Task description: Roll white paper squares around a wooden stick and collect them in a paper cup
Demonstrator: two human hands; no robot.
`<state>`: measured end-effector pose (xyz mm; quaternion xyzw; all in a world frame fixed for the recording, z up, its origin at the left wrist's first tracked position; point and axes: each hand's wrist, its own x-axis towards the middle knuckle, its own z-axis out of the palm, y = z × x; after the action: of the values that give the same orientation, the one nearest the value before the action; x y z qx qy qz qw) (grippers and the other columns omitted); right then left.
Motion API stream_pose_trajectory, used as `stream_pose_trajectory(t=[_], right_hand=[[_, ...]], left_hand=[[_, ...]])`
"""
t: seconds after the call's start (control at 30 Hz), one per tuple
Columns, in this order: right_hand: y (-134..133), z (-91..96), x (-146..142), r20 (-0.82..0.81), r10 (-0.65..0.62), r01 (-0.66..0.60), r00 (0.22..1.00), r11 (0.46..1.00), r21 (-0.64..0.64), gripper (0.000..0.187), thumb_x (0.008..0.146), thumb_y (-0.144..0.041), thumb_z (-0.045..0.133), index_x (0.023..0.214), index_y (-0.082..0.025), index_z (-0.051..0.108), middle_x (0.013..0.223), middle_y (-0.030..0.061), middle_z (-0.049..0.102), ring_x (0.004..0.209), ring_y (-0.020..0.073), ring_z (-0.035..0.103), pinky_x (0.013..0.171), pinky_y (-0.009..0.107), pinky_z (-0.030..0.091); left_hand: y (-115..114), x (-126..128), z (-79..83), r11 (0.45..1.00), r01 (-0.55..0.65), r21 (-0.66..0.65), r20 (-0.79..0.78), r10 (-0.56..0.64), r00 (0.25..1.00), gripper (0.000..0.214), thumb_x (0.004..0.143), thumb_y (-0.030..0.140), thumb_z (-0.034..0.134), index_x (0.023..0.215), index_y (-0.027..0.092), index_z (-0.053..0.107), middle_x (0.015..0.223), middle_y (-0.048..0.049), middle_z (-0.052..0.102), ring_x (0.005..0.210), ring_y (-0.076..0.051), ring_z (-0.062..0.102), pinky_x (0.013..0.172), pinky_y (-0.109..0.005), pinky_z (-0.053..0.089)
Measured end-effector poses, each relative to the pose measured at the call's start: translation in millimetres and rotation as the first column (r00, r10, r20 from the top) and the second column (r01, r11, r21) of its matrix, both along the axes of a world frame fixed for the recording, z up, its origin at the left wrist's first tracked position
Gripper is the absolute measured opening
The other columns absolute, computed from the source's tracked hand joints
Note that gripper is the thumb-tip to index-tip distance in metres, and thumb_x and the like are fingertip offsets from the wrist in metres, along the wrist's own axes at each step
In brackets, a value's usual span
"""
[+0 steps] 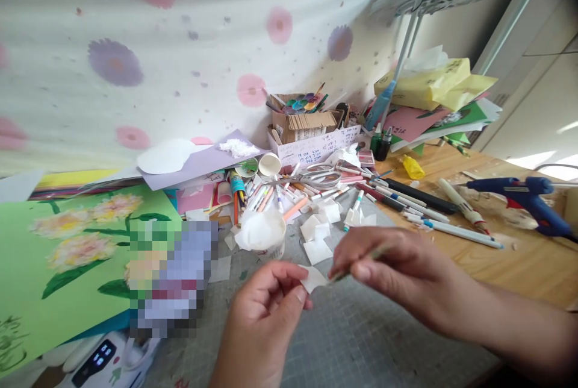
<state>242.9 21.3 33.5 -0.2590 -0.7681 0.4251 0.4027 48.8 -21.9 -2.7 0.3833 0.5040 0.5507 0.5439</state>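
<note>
While the left hand [266, 306] pinches a paper square [313, 278], the right hand [388, 270] grips a green stick [339, 276] lying leftward, tip touching it.

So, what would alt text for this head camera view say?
Over a grey cutting mat, the left hand pinches a small white paper square while the right hand holds a thin greenish stick to it. Behind lie scattered pens, scissors and a paper cup, a green flower painting at left, a blue glue gun at right.
</note>
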Motion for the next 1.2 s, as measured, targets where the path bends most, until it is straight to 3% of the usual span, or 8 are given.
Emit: stream_pose_trajectory(t=[0.2,0.37,0.87,1.2], right_hand=[[-14,-5.4,5,-0.030,-0.014,0.014,0.999,1.000,-0.006,0.009,0.093,-0.019,0.057,0.095,-0.016,0.065,0.090,0.0083,0.071,0.089,0.0186,0.067,0.076,0.030,0.054],[-12,-7.7,-3,-0.127,0.066,-0.074,0.990,0.996,-0.056,0.009,0.093,-0.014,0.056,0.096,-0.016,0.064,0.093,0.0074,0.070,0.091,0.0164,0.067,0.080,0.028,0.055],[-10,-8.3,-10,-0.098,0.084,-0.086,0.992,0.996,-0.012,0.011,0.092,-0.011,0.055,0.097,-0.016,0.064,0.087,0.0060,0.069,0.089,0.0158,0.067,0.079,0.027,0.055],[-10,-8.9,-10,-0.057,0.081,-0.075,0.995,0.993,0.088,0.010,0.092,-0.009,0.055,0.097,-0.013,0.062,0.089,0.0073,0.068,0.086,0.0157,0.067,0.075,0.027,0.056]], left_hand=[[-1,0,3.3,0.997,0.059,-0.046,-0.049,-0.061,0.997,0.005,0.068,0.019,0.074,0.073,0.019,0.072,0.061,0.0006,0.068,0.061,-0.014,0.060,0.061,-0.023,0.044],[-1,0,3.4,0.995,0.091,-0.046,-0.066,-0.094,0.993,0.005,0.070,0.021,0.074,0.074,0.019,0.073,0.064,-0.0003,0.069,0.062,-0.015,0.060,0.060,-0.023,0.045],[0,0,5.1,0.992,0.113,-0.063,-0.070,-0.118,0.991,0.002,0.071,0.018,0.072,0.073,0.019,0.072,0.063,-0.0002,0.067,0.062,-0.014,0.058,0.058,-0.022,0.044],[0,-1,4.8,0.991,0.112,-0.069,-0.072,-0.117,0.991,0.002,0.072,0.017,0.071,0.073,0.018,0.072,0.063,0.0010,0.066,0.061,-0.012,0.058,0.059,-0.021,0.044]])
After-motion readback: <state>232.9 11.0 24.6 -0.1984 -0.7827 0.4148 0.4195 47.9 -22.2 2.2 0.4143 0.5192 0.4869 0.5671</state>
